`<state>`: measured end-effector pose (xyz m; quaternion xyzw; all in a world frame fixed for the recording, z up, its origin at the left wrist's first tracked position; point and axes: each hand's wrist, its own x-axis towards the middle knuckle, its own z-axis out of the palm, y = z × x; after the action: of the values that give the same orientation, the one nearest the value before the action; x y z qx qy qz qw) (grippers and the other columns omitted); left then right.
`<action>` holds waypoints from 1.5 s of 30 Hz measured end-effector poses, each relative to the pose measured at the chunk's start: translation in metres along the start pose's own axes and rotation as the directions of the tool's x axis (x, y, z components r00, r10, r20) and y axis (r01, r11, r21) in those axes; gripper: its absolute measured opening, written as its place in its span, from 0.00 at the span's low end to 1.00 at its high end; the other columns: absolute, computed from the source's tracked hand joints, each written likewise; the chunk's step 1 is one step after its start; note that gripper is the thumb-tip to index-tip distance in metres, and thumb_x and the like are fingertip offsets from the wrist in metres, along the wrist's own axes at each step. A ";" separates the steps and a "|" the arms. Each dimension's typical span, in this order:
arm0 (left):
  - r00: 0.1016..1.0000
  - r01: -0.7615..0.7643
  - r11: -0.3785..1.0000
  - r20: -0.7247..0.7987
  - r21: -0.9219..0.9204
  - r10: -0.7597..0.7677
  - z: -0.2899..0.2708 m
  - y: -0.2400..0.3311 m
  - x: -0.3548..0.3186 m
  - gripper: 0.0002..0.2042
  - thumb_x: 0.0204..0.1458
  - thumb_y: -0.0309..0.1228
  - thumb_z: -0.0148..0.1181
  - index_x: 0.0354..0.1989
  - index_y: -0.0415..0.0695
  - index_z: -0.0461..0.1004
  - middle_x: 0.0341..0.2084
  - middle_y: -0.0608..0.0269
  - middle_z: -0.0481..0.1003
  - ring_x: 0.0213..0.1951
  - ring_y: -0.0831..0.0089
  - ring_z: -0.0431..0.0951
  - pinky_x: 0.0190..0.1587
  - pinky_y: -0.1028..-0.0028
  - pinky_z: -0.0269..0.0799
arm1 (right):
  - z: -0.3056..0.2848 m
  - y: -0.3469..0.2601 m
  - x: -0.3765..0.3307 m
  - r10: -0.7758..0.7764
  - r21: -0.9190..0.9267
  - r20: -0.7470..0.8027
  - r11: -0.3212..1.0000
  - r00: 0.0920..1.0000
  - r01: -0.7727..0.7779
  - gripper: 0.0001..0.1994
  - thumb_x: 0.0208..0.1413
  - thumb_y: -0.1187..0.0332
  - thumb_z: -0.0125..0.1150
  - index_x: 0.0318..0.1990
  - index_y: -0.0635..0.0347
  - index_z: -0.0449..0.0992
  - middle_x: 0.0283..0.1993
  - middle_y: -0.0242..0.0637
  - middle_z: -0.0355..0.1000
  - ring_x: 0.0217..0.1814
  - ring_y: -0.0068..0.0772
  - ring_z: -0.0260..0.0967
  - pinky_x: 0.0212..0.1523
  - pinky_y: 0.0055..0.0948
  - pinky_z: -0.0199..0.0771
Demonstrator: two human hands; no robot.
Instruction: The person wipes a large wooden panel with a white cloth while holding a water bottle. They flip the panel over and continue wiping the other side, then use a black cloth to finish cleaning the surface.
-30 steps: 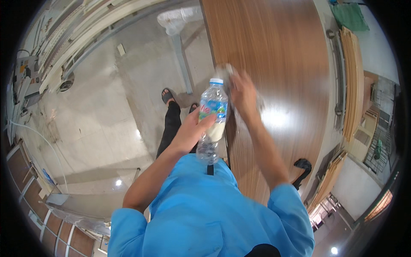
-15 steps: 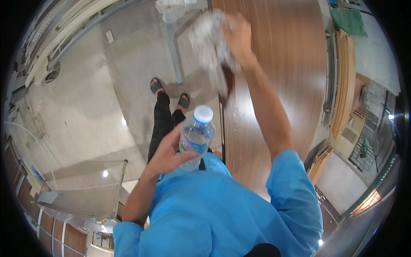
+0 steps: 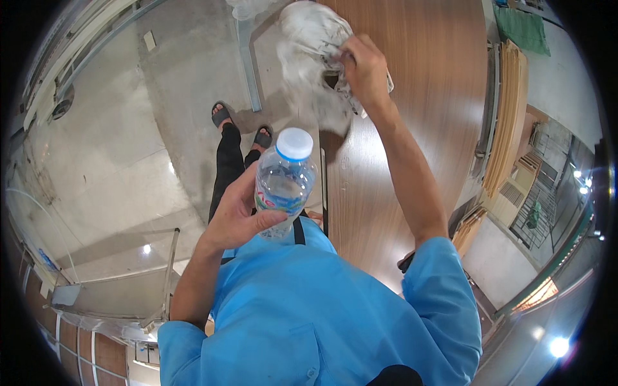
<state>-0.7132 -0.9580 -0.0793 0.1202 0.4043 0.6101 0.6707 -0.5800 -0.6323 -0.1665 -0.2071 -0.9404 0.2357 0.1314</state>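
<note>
A clear plastic bottle with a white cap and a coloured label stands nearly upright in front of my body. My left hand is wrapped around its lower half, thumb across the label. Farther out, my right hand grips a white rag with dark marks, its fingers pinched into the cloth. The rag hangs loosely over the left edge of a brown wood-grain panel, and its lower part is smeared by motion. Part of the panel's edge is hidden behind the cloth.
Stacked light wooden boards stand along the right, with a green cloth beyond them. A grey metal bar lies near my sandalled feet on the concrete floor. Long pale strips lean at the far left.
My right hand has moved slightly nearer and to the right, and the rag has spread out over the panel edge. The bottle in my left hand has risen and shifted a little left.
</note>
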 end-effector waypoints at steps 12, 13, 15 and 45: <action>0.997 -0.014 1.000 -0.070 -0.017 0.013 0.022 -0.010 -0.011 0.47 0.50 0.35 0.77 0.74 0.37 0.54 0.64 0.59 0.69 0.66 0.69 0.68 0.70 0.67 0.60 | -0.003 -0.015 0.014 -0.073 -0.202 0.169 0.974 0.983 0.107 0.15 0.46 0.83 0.58 0.44 0.65 0.74 0.47 0.46 0.75 0.52 0.54 0.74 0.53 0.45 0.77; 0.996 -0.013 1.000 -0.084 -0.028 0.010 0.023 -0.011 -0.016 0.46 0.50 0.34 0.77 0.74 0.37 0.54 0.64 0.59 0.69 0.65 0.69 0.68 0.70 0.67 0.60 | -0.003 -0.012 0.006 -0.087 -0.251 0.205 0.958 0.975 0.138 0.15 0.47 0.83 0.57 0.44 0.65 0.74 0.47 0.47 0.75 0.52 0.54 0.74 0.53 0.45 0.77; 0.991 -0.054 0.998 -0.125 -0.043 0.048 0.026 -0.014 -0.025 0.45 0.50 0.34 0.76 0.74 0.37 0.55 0.63 0.59 0.69 0.65 0.69 0.68 0.69 0.66 0.61 | -0.014 -0.026 -0.036 -0.082 -0.111 0.365 0.985 0.928 0.131 0.08 0.50 0.81 0.57 0.39 0.64 0.74 0.44 0.46 0.74 0.51 0.53 0.75 0.50 0.45 0.78; 0.980 -0.144 0.989 -0.142 -0.021 0.139 0.039 -0.037 -0.060 0.36 0.54 0.36 0.73 0.68 0.37 0.63 0.58 0.59 0.74 0.59 0.71 0.74 0.64 0.68 0.67 | -0.016 -0.041 -0.055 -0.031 -0.127 0.130 0.991 0.991 0.047 0.15 0.48 0.79 0.57 0.46 0.60 0.74 0.47 0.49 0.73 0.50 0.57 0.73 0.50 0.49 0.77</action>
<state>-0.6551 -1.0087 -0.0547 0.0949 0.4312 0.6695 0.5974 -0.5398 -0.6835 -0.1405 -0.1813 -0.9641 0.1840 0.0617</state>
